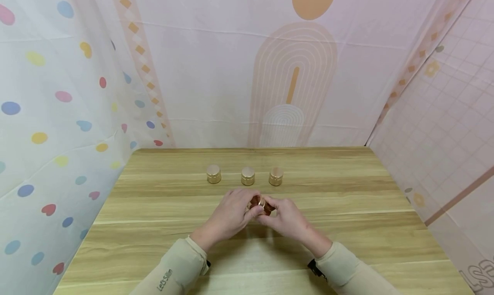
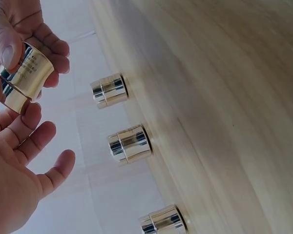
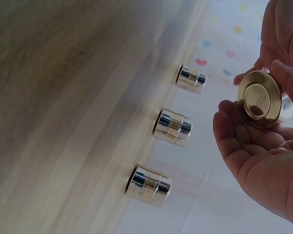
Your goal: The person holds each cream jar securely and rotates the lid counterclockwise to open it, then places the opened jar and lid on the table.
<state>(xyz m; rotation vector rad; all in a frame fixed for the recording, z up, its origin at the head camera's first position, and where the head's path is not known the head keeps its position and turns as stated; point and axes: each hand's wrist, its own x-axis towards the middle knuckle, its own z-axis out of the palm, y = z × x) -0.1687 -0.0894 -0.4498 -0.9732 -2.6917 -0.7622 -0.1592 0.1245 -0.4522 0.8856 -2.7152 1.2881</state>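
Between both hands, just above the table, is a small shiny gold jar [image 1: 262,202]. My left hand [image 1: 230,211] grips one end, with the thumb in front. From the other side, my right hand [image 1: 290,220] holds the jar with thumb and fingers. In the left wrist view, fine print and a seam show on the gold jar [image 2: 35,72]; some left fingers spread away from it. The right wrist view shows the round, recessed end of the jar [image 3: 258,100], with faint marks on it. Whether its two parts are apart, I cannot tell.
Three similar gold jars stand upright in a row beyond the hands: a left one [image 1: 214,174], a middle one [image 1: 248,176] and a right one [image 1: 275,176]. They stand on a wood-grain table [image 1: 154,209]. Patterned curtains [image 1: 208,72] enclose its back and sides.
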